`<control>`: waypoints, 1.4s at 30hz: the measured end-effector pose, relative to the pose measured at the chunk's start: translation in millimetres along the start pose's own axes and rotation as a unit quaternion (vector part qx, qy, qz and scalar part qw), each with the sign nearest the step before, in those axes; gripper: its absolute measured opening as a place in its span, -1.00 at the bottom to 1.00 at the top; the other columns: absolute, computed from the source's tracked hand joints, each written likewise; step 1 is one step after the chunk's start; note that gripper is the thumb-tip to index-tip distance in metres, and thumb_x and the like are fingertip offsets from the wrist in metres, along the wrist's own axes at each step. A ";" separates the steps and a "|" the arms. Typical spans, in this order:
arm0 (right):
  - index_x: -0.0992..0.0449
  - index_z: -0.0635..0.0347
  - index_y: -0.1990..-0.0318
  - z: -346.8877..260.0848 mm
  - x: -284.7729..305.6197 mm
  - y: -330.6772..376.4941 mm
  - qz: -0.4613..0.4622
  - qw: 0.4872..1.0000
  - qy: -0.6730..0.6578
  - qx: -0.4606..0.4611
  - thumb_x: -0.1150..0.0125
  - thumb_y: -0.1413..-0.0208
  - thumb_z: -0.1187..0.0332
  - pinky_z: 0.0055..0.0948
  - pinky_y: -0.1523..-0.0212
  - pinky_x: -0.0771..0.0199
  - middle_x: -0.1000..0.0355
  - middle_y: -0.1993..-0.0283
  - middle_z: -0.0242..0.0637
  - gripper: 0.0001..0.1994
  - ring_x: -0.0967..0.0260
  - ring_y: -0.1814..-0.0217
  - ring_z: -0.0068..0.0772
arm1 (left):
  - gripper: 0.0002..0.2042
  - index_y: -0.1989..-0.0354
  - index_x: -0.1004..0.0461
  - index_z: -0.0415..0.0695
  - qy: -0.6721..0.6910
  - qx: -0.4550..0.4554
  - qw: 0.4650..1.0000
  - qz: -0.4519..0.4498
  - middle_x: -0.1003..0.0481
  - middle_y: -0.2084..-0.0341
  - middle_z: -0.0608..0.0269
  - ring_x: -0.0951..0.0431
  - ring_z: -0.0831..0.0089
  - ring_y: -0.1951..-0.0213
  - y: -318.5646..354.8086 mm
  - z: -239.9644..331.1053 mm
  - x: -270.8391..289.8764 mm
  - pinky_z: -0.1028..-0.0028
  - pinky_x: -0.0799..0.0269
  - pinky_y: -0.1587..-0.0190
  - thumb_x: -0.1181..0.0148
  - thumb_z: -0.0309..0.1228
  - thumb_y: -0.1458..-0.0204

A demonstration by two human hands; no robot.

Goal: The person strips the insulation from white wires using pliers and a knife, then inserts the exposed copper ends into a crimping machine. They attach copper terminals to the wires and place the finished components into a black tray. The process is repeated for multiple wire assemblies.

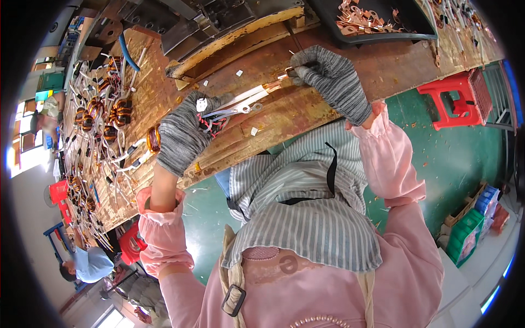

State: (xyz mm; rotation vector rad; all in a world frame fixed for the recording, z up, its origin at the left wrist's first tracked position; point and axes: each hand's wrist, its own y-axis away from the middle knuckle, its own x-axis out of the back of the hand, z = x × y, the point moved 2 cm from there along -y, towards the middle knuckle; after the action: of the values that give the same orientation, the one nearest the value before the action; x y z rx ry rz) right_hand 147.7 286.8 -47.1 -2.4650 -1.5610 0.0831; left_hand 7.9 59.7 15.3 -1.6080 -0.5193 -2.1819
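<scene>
My left hand [185, 131], in a grey knitted glove, is closed around a bundle of wires [244, 100] with white sleeving, above the wooden bench. Bare copper strands [272, 86] stick out of the bundle's right end. A copper-wound ring coil [153, 139] shows at the outer side of this hand; whether it joins the bundle is hidden. My right hand [331, 82], gloved alike, pinches a small copper terminal [286, 73] at the tip of the strands. Thin red, black and pale leads [210, 124] hang below my left fingers, with a white connector [202, 104] beside the thumb.
A metal press fixture [219, 33] stands at the bench's back. Right of it, a black tray [377, 37] holds copper terminals. Many wound coils with white leads [109, 117] cover the bench's left. A red stool [456, 101] stands right; another person [93, 265] sits far left.
</scene>
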 end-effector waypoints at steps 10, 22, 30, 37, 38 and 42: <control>-0.42 0.26 0.23 0.3 -11.0 -3.4 -0.012 1.000 -0.010 0.014 -0.09 -0.02 0.51 -0.60 0.19 -0.44 -0.42 0.31 -0.34 -0.86 -0.40 0.26 -0.57 | -0.85 0.38 -0.48 -0.12 0.079 -0.019 0.996 0.034 -0.45 0.42 0.16 -0.46 0.24 0.39 -1.3 33.9 17.2 0.42 -0.36 0.35 -0.17 -0.43 0.19; -0.45 0.25 0.16 7.3 -6.9 2.7 -0.151 0.988 0.002 0.005 -0.11 -0.02 0.44 -0.56 0.24 -0.43 -0.46 0.31 -0.27 -0.79 -0.41 0.30 -0.51 | -0.76 0.26 -0.44 -0.13 -0.024 0.004 1.000 -0.012 -0.42 0.31 0.12 -0.40 0.20 0.23 0.5 -10.3 1.1 0.39 -0.31 0.17 -0.15 -0.38 0.15; -0.50 0.24 0.23 -22.9 -10.8 -4.8 -0.158 0.967 0.198 0.036 -0.24 0.07 0.34 -0.55 0.30 -0.44 -0.49 0.36 -0.30 -0.76 -0.43 0.36 -0.50 | -0.67 0.12 -0.39 -0.11 -0.117 -0.073 0.990 0.005 -0.39 0.19 0.10 -0.37 0.17 0.11 1.6 -19.4 -8.5 0.35 -0.27 0.05 -0.15 -0.32 0.10; -0.47 0.30 0.21 -13.3 -17.3 -0.4 -0.144 0.983 0.004 -0.110 -0.20 0.00 0.34 -0.62 0.39 -0.45 -0.45 0.43 -0.31 -0.76 -0.39 0.41 -0.59 | -0.58 0.11 -0.38 -0.13 -0.232 -0.116 0.966 0.009 -0.40 0.22 0.04 -0.40 0.09 0.16 13.5 -11.0 22.6 0.31 -0.31 0.08 -0.21 -0.25 0.19; -0.47 0.31 0.22 -8.2 -18.0 -0.4 -0.141 0.983 -0.005 -0.121 -0.20 0.00 0.34 -0.62 0.42 -0.45 -0.44 0.44 -0.31 -0.76 -0.39 0.43 -0.60 | -0.55 0.13 -0.38 -0.17 -0.244 -0.097 0.965 -0.010 -0.40 0.23 0.00 -0.40 0.06 0.17 19.0 -12.0 29.2 0.27 -0.31 0.07 -0.23 -0.22 0.22; -0.51 0.23 0.28 -8.7 -22.9 4.3 -0.124 0.985 -0.017 -0.123 -0.24 0.04 0.29 -0.63 0.51 -0.43 -0.46 0.49 -0.34 -0.78 -0.40 0.49 -0.61 | -0.46 0.06 -0.33 -0.19 -0.216 -0.066 0.973 -0.038 -0.34 0.10 -0.03 -0.34 0.07 0.05 39.3 -35.8 32.5 0.30 -0.24 -0.03 -0.26 -0.25 0.27</control>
State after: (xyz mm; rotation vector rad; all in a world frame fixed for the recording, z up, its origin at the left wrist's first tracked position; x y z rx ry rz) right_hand 143.0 263.1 -41.2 -2.4303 -1.9857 -0.1167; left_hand -10.3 5.1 39.3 -2.1864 -0.5724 -1.9525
